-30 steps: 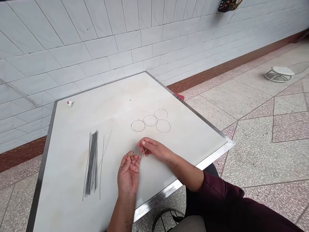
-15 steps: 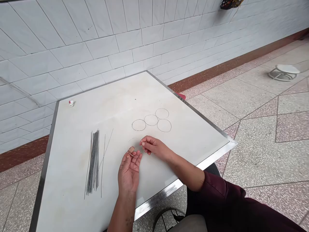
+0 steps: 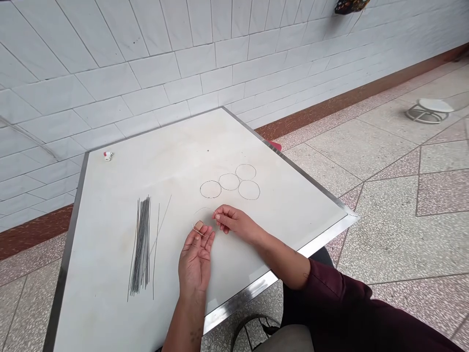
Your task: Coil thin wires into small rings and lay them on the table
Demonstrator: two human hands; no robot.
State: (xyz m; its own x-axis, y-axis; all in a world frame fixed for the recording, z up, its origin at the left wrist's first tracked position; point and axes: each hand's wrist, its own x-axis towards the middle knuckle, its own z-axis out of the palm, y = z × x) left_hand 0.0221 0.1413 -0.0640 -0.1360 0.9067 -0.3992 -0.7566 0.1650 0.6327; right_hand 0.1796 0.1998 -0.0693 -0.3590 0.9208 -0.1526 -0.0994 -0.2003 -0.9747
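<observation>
A thin wire bent into a ring (image 3: 206, 209) is held between my two hands above the white table (image 3: 110, 205). My left hand (image 3: 197, 254), palm up, pinches its lower left side, and a tan wrap shows on one finger. On the right side of the ring, my right hand (image 3: 230, 220) pinches the wire between thumb and fingers. Several finished-looking wire circles lie just beyond my hands, among them a left one (image 3: 200, 189) and a far right one (image 3: 255, 172). To the left lies a bundle of straight grey wires (image 3: 142, 249).
Two loose wires lie crossed beside the bundle, one of them upright in view (image 3: 154, 264). A small red and white object (image 3: 108, 156) sits at the table's far left corner. A tiled wall (image 3: 154, 71) borders the far edge; a white stool (image 3: 429, 110) stands on the floor at right.
</observation>
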